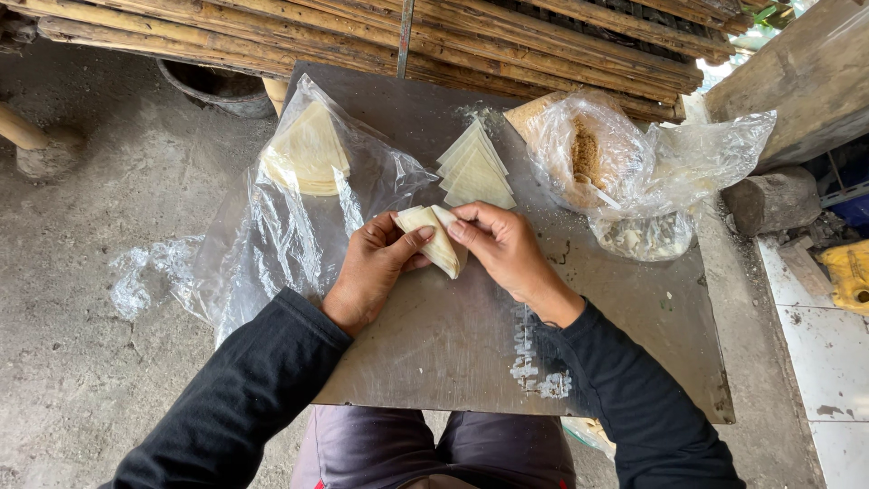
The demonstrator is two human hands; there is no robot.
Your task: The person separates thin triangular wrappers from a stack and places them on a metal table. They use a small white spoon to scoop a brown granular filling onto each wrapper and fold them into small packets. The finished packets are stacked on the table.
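Note:
Both my hands hold one pale folded pastry wrapper (434, 237) above a grey metal board (453, 335). My left hand (376, 267) pinches its left side with thumb on top. My right hand (502, 249) grips its right edge with the fingertips. Just beyond the wrapper lies a small fan of triangular wrappers (475, 170) on the board. A bigger stack of triangular wrappers (308, 149) rests on clear plastic (281, 235) at the left.
A clear plastic bag of brownish crumbly filling (588, 149) with a spoon handle sits at the board's far right, a second bag (647, 237) in front of it. Bamboo poles (453, 36) run along the back. A log (769, 199) and a yellow container (846, 272) are at the right.

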